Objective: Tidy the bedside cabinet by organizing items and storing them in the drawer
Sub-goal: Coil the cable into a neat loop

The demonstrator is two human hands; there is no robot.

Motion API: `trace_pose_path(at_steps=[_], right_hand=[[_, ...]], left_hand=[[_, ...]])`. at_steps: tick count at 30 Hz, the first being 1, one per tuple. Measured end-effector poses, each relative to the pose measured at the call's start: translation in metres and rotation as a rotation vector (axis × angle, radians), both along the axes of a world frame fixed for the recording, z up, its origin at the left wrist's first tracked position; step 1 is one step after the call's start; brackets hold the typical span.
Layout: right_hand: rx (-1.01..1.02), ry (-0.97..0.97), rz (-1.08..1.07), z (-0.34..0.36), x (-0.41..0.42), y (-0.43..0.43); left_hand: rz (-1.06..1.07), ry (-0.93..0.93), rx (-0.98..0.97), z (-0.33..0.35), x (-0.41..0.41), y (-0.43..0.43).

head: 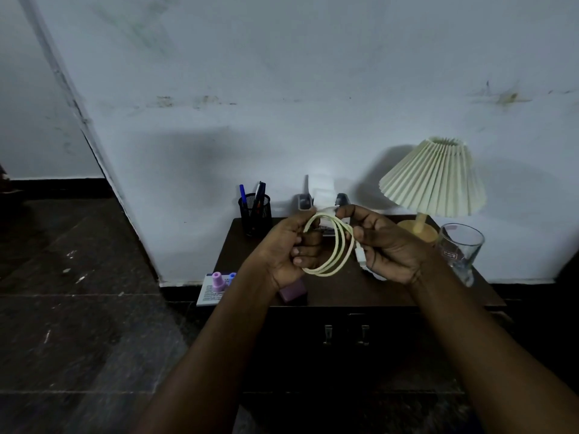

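Note:
A pale white cable [337, 245] is wound into a loop and held above the dark bedside cabinet [341, 291]. My left hand [286, 249] grips the loop's left side. My right hand [387, 245] pinches the top of the loop and holds the cable's plug end by the palm. Two small bottles with pink and blue caps [219, 280] stand on a white box [210, 292] at the cabinet's front left corner. A purple block [293, 292] lies under my left wrist. The drawer front with its two metal handles [346, 334] is closed.
A black mesh pen holder [255, 214] stands at the back left, a white charger-like item [322, 195] behind my hands, a pleated lamp [434, 180] at the back right, and a drinking glass [459, 249] at the right edge. Dark tiled floor lies to the left.

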State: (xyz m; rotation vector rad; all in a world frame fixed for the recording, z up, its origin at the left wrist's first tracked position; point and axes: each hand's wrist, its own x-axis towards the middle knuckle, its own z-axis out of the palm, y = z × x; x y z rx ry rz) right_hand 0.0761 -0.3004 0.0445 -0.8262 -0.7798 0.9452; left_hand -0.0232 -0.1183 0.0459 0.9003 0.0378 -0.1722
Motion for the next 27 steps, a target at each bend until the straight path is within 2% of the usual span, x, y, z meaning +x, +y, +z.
trace_pose_path(at_steps=[3, 8, 10, 13, 17, 19, 23, 25, 27], right_hand=[[0.040, 0.047, -0.039, -0.003, -0.001, 0.004], [0.149, 0.074, 0.041, -0.008, 0.001, 0.001], [0.112, 0.060, 0.003, -0.009, 0.003, 0.000], [-0.043, -0.052, -0.152, -0.008, 0.003, 0.001], [-0.180, -0.125, -0.344, 0.000, 0.000, 0.003], [-0.242, -0.241, -0.438, 0.003, -0.003, 0.004], [-0.361, -0.600, -0.656, 0.006, -0.012, 0.008], [-0.475, -0.828, -0.714, 0.007, -0.013, 0.010], [-0.586, -1.102, -0.783, 0.007, -0.015, 0.011]], left_hand=[[-0.032, -0.009, -0.062, 0.000, -0.001, -0.002], [0.015, -0.058, -0.163, 0.000, 0.003, -0.001], [0.010, -0.072, -0.178, 0.000, 0.005, 0.001], [0.078, -0.062, -0.110, -0.003, 0.006, 0.004], [0.271, -0.021, 0.115, -0.007, 0.008, 0.004], [0.344, -0.011, 0.199, -0.007, 0.009, 0.000], [0.432, 0.002, 0.288, -0.007, 0.011, -0.007], [0.465, 0.009, 0.360, -0.008, 0.011, -0.008], [0.539, 0.000, 0.530, -0.011, 0.013, -0.009]])
